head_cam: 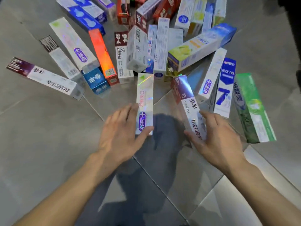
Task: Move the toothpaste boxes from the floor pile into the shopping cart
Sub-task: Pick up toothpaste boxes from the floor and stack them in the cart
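Several toothpaste boxes lie scattered in a pile [146, 43] across the grey tiled floor. My left hand [120, 134] is at the near end of a white holographic box with a purple logo [145, 97], thumb under its end and fingers along its left side. My right hand [218, 137] is at the near end of a maroon-and-white box [185, 95], thumb on one side and fingers on the other. Both boxes still rest on the floor. No shopping cart is in view.
A green box [254, 110] and a blue-and-white "7" box [224, 88] lie just right of my right hand. Another maroon-and-white box [45, 77] lies at the far left. Bare grey tiles [48, 144] spread to the lower left; my shadow falls between my arms.
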Tool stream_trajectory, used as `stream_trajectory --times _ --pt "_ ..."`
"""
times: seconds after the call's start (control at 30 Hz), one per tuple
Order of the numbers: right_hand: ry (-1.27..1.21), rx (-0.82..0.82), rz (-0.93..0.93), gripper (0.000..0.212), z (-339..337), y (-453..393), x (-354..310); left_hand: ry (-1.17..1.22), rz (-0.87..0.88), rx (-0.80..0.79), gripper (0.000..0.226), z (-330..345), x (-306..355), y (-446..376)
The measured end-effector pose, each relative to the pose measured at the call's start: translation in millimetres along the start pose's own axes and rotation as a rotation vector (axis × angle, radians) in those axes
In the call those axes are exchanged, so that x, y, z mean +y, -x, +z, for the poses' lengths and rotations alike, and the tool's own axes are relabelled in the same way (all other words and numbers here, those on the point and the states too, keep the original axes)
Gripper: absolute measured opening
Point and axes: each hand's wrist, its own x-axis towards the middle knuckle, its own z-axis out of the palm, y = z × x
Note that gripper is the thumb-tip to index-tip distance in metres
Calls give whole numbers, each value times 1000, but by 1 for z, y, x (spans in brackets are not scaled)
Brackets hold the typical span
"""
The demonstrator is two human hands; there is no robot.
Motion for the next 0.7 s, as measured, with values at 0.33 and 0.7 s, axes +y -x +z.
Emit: stream_trajectory --times 0.33,0.7 --pt "-154 -69 239 50 16 -31 -15 269 -452 -107 69 15 34 -41" --pt "-1016 -88 337 35 -9 3 -29 857 -478 -35 52 -34 27 18"
